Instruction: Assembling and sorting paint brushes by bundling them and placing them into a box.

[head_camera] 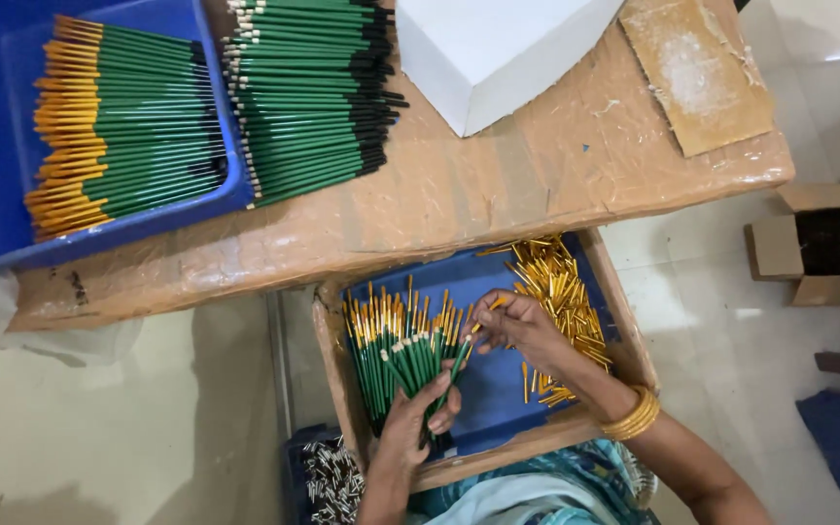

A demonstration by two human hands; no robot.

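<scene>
Pencils [396, 355], green ones, sit bunched in our left hand [418, 413], fingers wrapped round them over the blue-lined tray [493, 389]. Our right hand [517, 326] pinches a small gold cap [494, 303] at one pencil's tip, just beside the pile of gold caps [561, 292].

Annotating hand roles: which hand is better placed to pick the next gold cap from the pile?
Right. The right hand sits beside the gold cap pile, fingers pinching at a pencil tip. The left hand is wrapped around the green pencil bundle, farther from the caps.
</scene>
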